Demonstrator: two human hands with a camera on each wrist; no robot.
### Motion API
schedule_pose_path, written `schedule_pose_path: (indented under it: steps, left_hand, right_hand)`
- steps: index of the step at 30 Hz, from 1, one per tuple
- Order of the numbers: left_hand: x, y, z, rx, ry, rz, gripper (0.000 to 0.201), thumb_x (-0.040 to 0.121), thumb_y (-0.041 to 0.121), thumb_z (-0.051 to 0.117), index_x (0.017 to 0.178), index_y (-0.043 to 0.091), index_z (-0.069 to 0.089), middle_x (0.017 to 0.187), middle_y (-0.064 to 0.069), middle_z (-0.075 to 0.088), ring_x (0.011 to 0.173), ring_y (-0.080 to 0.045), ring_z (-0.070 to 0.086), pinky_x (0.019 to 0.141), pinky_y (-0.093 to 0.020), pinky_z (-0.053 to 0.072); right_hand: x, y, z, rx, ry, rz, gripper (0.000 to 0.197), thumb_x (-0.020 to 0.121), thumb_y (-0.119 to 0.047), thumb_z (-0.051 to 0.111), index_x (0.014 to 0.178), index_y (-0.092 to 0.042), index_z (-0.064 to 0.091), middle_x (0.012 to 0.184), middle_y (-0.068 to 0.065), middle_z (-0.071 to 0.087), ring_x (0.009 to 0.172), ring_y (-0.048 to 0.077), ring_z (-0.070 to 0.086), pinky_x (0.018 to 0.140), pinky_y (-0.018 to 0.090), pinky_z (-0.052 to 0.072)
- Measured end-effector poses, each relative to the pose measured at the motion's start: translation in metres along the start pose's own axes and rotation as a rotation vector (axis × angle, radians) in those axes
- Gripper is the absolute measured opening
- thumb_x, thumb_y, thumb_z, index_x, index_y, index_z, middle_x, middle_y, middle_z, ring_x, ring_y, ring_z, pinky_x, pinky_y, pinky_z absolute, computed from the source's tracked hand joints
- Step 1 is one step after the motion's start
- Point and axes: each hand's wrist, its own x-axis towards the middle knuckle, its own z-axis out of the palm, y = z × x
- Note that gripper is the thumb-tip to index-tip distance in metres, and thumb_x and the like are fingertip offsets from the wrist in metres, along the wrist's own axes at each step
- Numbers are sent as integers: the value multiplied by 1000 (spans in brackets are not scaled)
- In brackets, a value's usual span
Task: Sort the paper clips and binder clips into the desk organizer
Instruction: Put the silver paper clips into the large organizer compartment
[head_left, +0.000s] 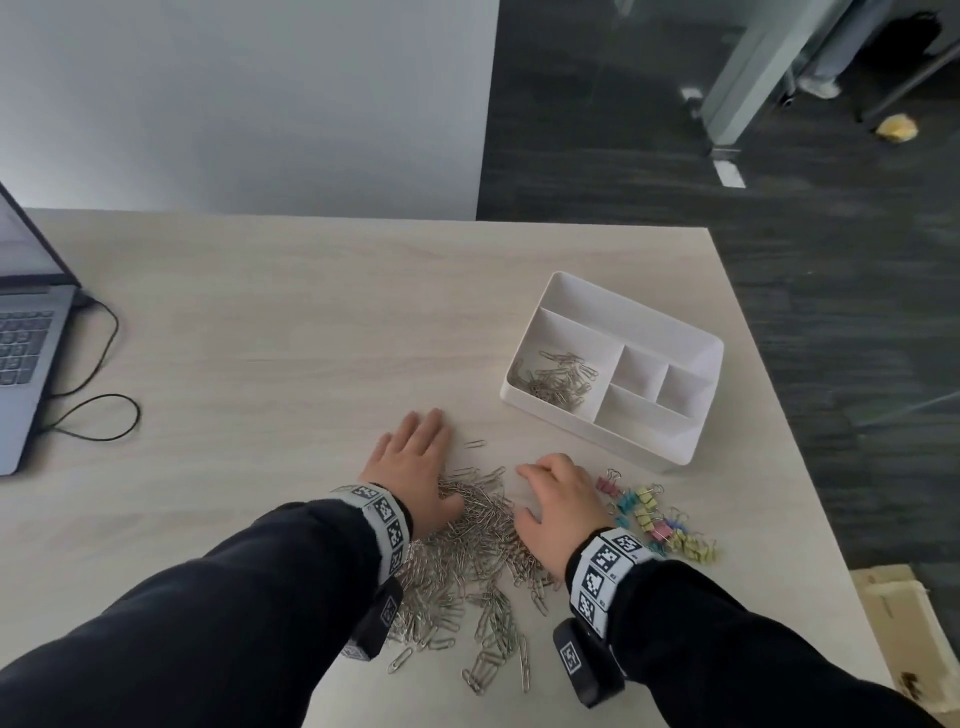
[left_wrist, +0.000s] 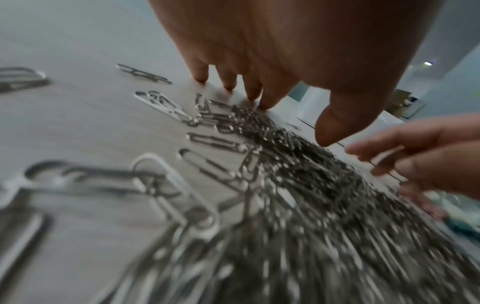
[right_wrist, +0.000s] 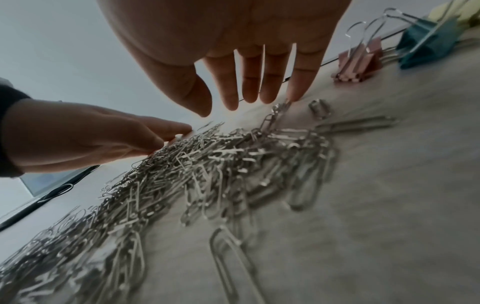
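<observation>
While some paper clips already lie in the organizer (head_left: 613, 306)'s near-left compartment, the main paper clip heap (head_left: 478, 540) sprawls toward the worktop (head_left: 260, 322)'s near edge, its long axis running front to back. Left hand (head_left: 415, 462) and right hand (head_left: 563, 501) flank it, fingers relaxed, holding nothing. Next likely: scooping a handful together. Binder clips (head_left: 657, 517) wait beside it on the right.

Probably an office: desk (head_left: 260, 322), laptop (head_left: 26, 338), dark carpet (head_left: 779, 208).

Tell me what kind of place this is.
Probably an office. The work surface is a pale wood-look desk with an open laptop at its left edge, a white desk organizer, and dark carpet-like flooring beyond.
</observation>
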Motion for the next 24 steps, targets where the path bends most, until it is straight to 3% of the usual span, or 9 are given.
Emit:
schedule_pose_path:
  steps: [4,9,11,15,17,21,24]
  left_hand:
    - [-18,5,14,82,-40,117,97,78,60,47,153,29,-6,159,7,-21,147,-17,-19,121,-42,-3]
    - [-49,4,22,72,-55,201,89,83,58,44,153,31,-4,159,13,-17,147,-11,-17,120,-36,-8]
    - [-57,0,19,76,-36,144,88,84,55,45,153,29,-3,157,12,-19,147,-13,-16,122,-40,-4]
    - [-54,-22,10,-63,58,-195,92,82,53,48,153,25,-3,160,4,-19,148,-19,-15,123,-43,4]
    - [-51,-29,10,-152,35,-278,93,82,53,48,153,21,-3,162,0,-15,149,-21,-12,123,-41,7]
    - [-56,-20,17,-114,-14,-187,93,80,53,48,153,23,-1,161,-2,-15,149,-24,-11,122,-44,11]
    - [-65,-8,28,-94,-39,-104,95,79,53,48,153,24,-4,160,1,-18,148,-21,-15,122,-45,10]
  right_hand:
    - [11,-9,-3,-58,-22,11,60,85,-40,51,142,-28,37,140,-4,32,126,20,33,105,37,37]
    - [34,-28,-2,-133,-100,-55,69,86,-44,50,148,-29,23,153,-8,21,136,20,25,107,42,32]
    - [40,-36,-1,-165,-129,-97,70,86,-42,49,149,-28,21,151,-8,23,135,20,26,106,42,32]
    - [40,-42,2,-238,-169,-171,65,85,-40,48,145,-28,27,139,-5,33,126,23,33,102,44,36]
    - [33,-41,1,-250,-196,-211,60,85,-40,47,141,-29,31,135,-4,36,121,23,36,100,44,38]
    - [7,-31,5,-241,-285,-316,58,87,-41,45,143,-30,32,132,-4,39,121,21,37,102,43,38]
    - [-6,-21,2,-206,-224,-300,55,88,-39,44,141,-30,36,133,-7,40,122,18,36,103,43,37]
